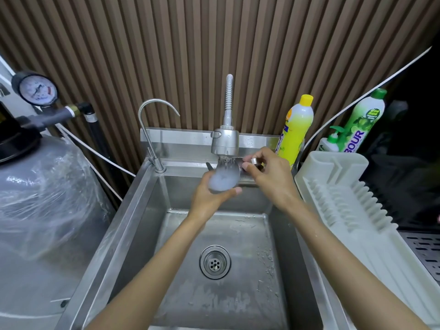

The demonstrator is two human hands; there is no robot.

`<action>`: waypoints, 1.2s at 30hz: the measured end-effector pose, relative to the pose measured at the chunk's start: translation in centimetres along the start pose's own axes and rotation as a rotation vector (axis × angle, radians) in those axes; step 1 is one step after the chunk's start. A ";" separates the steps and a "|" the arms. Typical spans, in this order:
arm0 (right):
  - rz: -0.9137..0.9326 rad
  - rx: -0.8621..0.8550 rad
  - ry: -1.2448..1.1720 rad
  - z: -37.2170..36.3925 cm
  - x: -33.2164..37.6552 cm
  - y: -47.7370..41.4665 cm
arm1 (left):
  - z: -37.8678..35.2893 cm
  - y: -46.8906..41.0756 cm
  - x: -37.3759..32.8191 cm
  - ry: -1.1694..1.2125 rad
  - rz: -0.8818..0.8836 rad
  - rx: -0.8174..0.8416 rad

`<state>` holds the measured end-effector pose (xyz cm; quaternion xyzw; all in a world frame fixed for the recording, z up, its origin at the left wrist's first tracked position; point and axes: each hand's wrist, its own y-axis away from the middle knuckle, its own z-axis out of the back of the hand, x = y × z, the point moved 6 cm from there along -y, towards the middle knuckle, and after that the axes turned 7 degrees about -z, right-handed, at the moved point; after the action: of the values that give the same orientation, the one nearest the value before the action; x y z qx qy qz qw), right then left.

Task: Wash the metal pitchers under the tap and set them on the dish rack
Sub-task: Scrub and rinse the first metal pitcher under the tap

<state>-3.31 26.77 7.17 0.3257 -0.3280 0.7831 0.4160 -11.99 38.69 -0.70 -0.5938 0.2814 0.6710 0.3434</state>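
Observation:
A small metal pitcher sits under the spray head of the tap, filled with milky, foaming water as the stream runs into it. My left hand grips the pitcher from below and the left side. My right hand reaches to the back right of the sink, its thumb and fingers pinching the tap's metal handle. The white plastic dish rack lies to the right of the sink with nothing on it.
The steel sink has a drain in the middle of its wet floor. A thin gooseneck tap stands at the back left. Yellow and green detergent bottles stand behind the rack. A wrapped tank fills the left.

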 end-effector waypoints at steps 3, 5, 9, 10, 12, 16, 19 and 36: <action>0.158 -0.008 0.172 -1.9 0.3 0.3 | 0.6 -1.0 0.9 -0.239 0.059 0.027; 0.239 0.017 0.283 -3.4 0.4 0.9 | 0.7 -1.3 1.4 -0.283 0.106 0.075; 0.379 0.029 0.421 -5.3 0.7 2.3 | 0.1 -0.8 2.2 -0.152 0.161 0.169; 0.405 0.030 0.439 -5.7 0.6 2.6 | 0.0 -0.6 2.4 -0.119 0.170 0.184; 0.443 0.032 0.469 -6.4 0.3 3.0 | 0.0 -0.3 3.0 -0.071 0.186 0.192; 0.532 0.025 0.502 -7.2 0.0 3.8 | 0.3 -0.4 4.7 -0.001 0.246 0.191; 0.628 0.087 0.519 -8.1 0.3 4.6 | 0.3 -0.4 5.2 0.057 0.287 0.181; 0.740 -0.094 0.309 -5.7 -2.3 7.4 | 0.3 0.5 5.6 0.387 0.207 0.240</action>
<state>-10.09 27.03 0.30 0.0448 -0.3922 0.9038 0.1650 -12.92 39.31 -6.22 -0.6342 0.4788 0.5382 0.2807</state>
